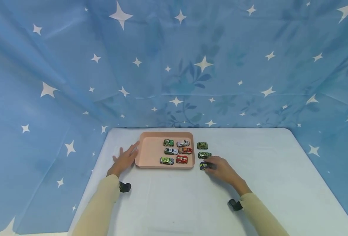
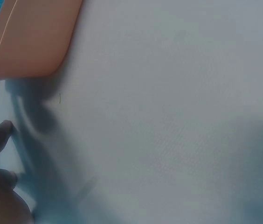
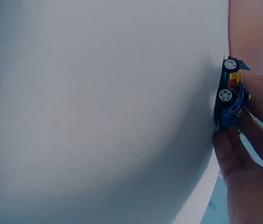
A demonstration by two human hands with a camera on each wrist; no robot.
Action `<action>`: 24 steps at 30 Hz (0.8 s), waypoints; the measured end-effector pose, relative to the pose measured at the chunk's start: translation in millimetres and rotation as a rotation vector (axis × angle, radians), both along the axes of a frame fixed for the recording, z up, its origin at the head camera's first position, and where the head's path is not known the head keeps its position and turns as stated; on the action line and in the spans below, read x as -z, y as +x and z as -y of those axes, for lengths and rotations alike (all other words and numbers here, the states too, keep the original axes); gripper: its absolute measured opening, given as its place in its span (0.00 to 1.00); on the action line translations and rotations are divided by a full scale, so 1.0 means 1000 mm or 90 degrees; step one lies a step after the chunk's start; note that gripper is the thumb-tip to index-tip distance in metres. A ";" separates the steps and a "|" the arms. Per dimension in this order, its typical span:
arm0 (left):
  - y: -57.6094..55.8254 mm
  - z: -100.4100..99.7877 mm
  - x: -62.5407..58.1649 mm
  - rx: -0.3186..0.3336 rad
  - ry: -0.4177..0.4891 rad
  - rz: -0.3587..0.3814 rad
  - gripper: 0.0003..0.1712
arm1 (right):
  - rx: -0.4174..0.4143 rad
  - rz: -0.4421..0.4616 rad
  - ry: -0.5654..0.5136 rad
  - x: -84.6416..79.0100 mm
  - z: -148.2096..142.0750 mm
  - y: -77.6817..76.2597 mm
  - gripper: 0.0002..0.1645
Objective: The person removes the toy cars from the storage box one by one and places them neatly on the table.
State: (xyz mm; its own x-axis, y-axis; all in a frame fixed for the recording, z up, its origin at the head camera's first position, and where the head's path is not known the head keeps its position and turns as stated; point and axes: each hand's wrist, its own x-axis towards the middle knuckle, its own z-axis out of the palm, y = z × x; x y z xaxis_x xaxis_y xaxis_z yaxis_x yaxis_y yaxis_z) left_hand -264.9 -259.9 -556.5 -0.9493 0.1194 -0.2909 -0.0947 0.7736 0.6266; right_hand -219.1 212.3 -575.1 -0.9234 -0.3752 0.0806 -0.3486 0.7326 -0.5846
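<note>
My left hand (image 1: 126, 160) lies at the left side of a pink tray (image 1: 150, 167), fingers spread and fairly straight, fingertips right at its rim. To the right of the tray my right hand (image 1: 223, 170) pinches a dark blue toy car (image 3: 229, 95), which has yellow and red flame markings, between thumb and fingers. The wheels show in the right wrist view. Just behind that car stand a green-and-white toy car (image 1: 204, 155) and an olive green toy car (image 1: 202, 145), in a column beside the tray.
Inside the tray's right half sit several toy cars, among them a green one (image 1: 168, 143), a silver one (image 1: 183, 143), an orange one (image 1: 185, 150) and a red one (image 1: 182, 159). A white cloth (image 1: 174, 203) covers the table. Blue star-patterned curtains (image 1: 150, 75) hang behind it.
</note>
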 end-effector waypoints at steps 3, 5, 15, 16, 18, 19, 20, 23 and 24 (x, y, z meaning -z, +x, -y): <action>0.000 -0.001 0.001 -0.001 0.000 -0.001 0.36 | 0.020 -0.012 -0.031 -0.002 -0.002 0.002 0.22; 0.001 -0.002 -0.001 -0.003 0.000 -0.001 0.36 | 0.032 -0.019 -0.057 -0.003 -0.002 0.001 0.21; 0.002 -0.007 -0.005 -0.011 0.001 -0.010 0.35 | 0.040 -0.083 -0.118 -0.006 -0.002 -0.006 0.21; 0.002 -0.006 -0.005 -0.012 0.001 -0.010 0.35 | 0.040 -0.082 -0.125 -0.006 -0.001 -0.007 0.21; 0.002 -0.006 -0.005 -0.013 0.001 -0.011 0.35 | 0.039 -0.082 -0.134 -0.008 0.001 -0.009 0.22; 0.002 -0.006 -0.004 -0.013 0.001 -0.011 0.35 | 0.040 -0.081 -0.138 -0.009 0.002 -0.010 0.23; 0.002 -0.006 -0.004 -0.013 0.002 -0.012 0.35 | 0.039 -0.081 -0.139 -0.009 0.003 -0.012 0.23; 0.002 -0.005 -0.003 -0.014 0.007 -0.014 0.35 | 0.034 -0.077 -0.140 -0.013 0.008 -0.017 0.25; 0.002 -0.004 -0.002 -0.015 0.009 -0.015 0.35 | 0.032 -0.073 -0.143 -0.015 0.010 -0.019 0.25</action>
